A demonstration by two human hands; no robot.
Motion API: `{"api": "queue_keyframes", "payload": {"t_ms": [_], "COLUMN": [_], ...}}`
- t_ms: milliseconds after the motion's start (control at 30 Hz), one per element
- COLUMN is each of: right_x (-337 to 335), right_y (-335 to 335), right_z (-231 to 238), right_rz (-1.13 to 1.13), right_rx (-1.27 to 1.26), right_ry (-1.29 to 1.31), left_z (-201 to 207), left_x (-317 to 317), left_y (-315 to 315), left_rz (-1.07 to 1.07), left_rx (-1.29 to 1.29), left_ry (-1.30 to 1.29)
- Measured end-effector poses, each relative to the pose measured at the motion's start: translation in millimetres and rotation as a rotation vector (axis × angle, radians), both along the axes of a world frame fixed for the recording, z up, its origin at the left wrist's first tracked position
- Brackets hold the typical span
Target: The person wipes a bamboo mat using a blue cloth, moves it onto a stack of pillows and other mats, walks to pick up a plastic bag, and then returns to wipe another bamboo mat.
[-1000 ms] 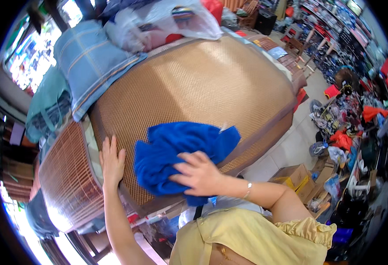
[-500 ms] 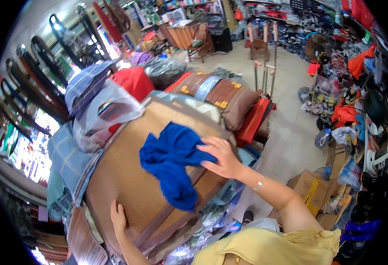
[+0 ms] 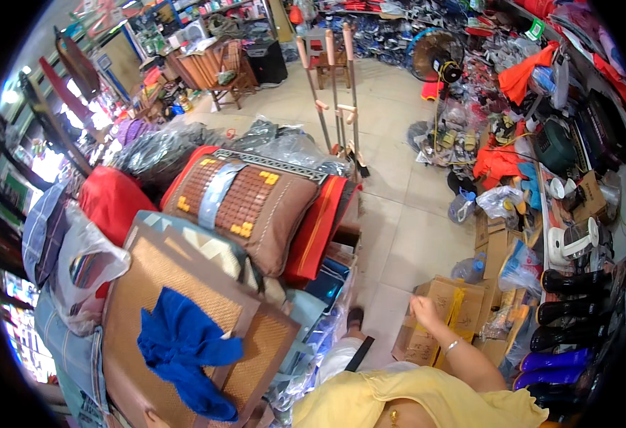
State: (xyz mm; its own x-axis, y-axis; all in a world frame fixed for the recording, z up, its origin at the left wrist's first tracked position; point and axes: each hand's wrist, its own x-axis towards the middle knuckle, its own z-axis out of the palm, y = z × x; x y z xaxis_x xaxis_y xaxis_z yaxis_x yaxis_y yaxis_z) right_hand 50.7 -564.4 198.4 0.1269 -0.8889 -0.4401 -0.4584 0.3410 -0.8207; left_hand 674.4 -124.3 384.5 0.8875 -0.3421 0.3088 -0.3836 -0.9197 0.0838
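Note:
A crumpled blue cloth [image 3: 184,346] lies spread on top of a stack of tan woven mats with brown borders [image 3: 124,342]. My right hand [image 3: 425,312] is off to the right of the stack, over the cardboard boxes, its fingers curled in with nothing seen in them. A bracelet circles that wrist. Only a sliver of my left hand [image 3: 154,419] shows at the lower edge, resting by the mats' near side; its fingers are mostly cut off from view.
Beyond the mats lie a brown beaded pillow [image 3: 245,203] and a red folded textile [image 3: 316,239]. A clear plastic bag [image 3: 84,271] and blue cushions sit at left. Crutches [image 3: 331,93] stand on the tiled floor. Cardboard boxes [image 3: 434,307] and dark boots [image 3: 573,309] line the right.
My right hand has left the blue cloth, swung right and curled closed. The view has turned right, so the mats and cloth sit further left, and my left hand is nearly out of frame.

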Motion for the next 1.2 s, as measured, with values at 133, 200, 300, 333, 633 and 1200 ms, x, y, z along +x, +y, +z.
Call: {"api": "queue_keyframes", "payload": {"t_ms": [133, 200, 300, 333, 633, 1200], "right_x": [-38, -97, -173, -205, -223, -223], "right_y": [-86, -103, -87, -73, -174, -1021], "right_z": [-30, -91, -134, -153, -143, 14], "right_rz": [0.004, -0.122, -0.392, -0.405, -1.066, -0.054], "right_rx": [-0.226, -0.264, -0.044, -0.071, 0.607, 0.341], "right_ry": [0.195, 0.241, 0.129, 0.308, -0.335, -0.415], "left_z": [-32, -64, -101, -115, -201, -283], "left_x": [-43, -59, -102, -115, -246, -388], "left_y": [-117, -216, -333, -373, -684, -1007], "left_rz": [-0.111, -0.263, -0.386, -0.432, -0.670, -0.019], "left_rx": [-0.059, -0.080, -0.093, -0.096, -0.085, -0.291], "left_ry": [0.032, 0.084, 0.220, 0.284, 0.701, 1.051]}}
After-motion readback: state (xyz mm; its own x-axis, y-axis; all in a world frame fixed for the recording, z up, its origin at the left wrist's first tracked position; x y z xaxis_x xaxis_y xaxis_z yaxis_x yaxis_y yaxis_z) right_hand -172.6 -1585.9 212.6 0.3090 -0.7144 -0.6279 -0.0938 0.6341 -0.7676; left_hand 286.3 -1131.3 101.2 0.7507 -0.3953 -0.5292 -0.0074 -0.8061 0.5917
